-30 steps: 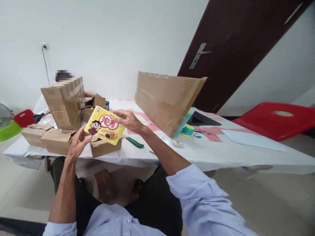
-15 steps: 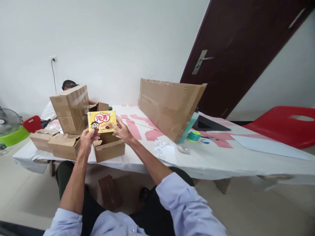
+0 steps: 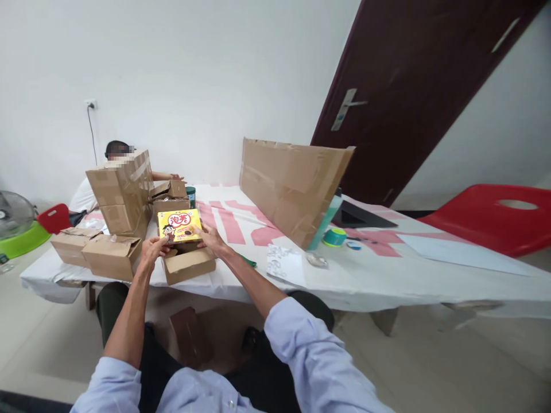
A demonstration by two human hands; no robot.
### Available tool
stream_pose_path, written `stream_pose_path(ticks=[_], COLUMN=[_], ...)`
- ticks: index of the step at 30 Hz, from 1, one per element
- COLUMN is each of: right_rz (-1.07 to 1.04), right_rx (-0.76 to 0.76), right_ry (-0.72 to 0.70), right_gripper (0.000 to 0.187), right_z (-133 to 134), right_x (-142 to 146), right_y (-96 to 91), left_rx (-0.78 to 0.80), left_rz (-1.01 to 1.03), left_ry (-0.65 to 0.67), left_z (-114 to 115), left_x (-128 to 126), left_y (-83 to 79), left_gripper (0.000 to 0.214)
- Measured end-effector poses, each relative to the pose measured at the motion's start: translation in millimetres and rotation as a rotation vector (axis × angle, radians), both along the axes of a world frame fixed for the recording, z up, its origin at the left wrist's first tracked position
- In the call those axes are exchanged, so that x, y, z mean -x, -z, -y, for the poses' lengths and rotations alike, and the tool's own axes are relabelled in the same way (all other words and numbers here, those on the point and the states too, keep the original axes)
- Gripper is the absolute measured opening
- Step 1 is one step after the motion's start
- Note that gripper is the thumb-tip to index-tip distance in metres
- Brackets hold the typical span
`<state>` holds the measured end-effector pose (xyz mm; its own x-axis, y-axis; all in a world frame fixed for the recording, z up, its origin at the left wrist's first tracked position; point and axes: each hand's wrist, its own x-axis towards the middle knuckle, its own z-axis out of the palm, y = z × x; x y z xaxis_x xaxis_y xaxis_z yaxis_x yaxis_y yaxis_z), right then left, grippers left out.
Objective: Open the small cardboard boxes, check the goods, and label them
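Between my two hands is a yellow snack box with red lettering and a cartoon figure on its front. My left hand grips its lower left corner, thumb on the front. Its right edge is held by my right hand, fingers closed on it. Just below and behind it stands a small cardboard box at the table's near edge, and the snack box covers part of its top. Whether the two touch, I cannot tell.
Closed small cartons stand left, before a tall taped carton. A person sits behind it, one arm on the table. A large cardboard panel stands mid-table. Right of it are a tape roll and a red chair.
Both hands have lowered the snack box toward the small cardboard box, and it now leans back more. A green-lidded can and a green item on the table have come into sight.
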<state>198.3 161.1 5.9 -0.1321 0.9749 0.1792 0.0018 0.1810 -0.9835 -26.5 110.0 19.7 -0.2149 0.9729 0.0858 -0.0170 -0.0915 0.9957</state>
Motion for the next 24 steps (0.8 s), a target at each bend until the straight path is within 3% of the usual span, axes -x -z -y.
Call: stream_pose_path(ticks=[6, 11, 20, 24], right_rz=[0.004, -0.002, -0.055, -0.091], right_rx=[-0.014, -0.075, -0.380, -0.500], right_ry=[0.004, -0.001, -0.035, -0.076], right_gripper=[0.063, 0.065, 0.086, 0.084], right_z=[0, 1, 9, 19], right_x=[1, -2, -19, -26], right_y=[-4.2, -16.8, -72.9, -92.6], left_rx=[-0.005, -0.066, -0.277, -0.404], left_rz=[-0.016, -0.006, 0.017, 0.015], left_ry=[-0.005, 0.025, 0.047, 0.087], left_z=[0, 5, 2, 2], left_x=[0, -4, -10, -12], left_y=[-2.9, -16.3, -65.3, -78.9], left_gripper=[0.051, 0.055, 0.060, 0.066])
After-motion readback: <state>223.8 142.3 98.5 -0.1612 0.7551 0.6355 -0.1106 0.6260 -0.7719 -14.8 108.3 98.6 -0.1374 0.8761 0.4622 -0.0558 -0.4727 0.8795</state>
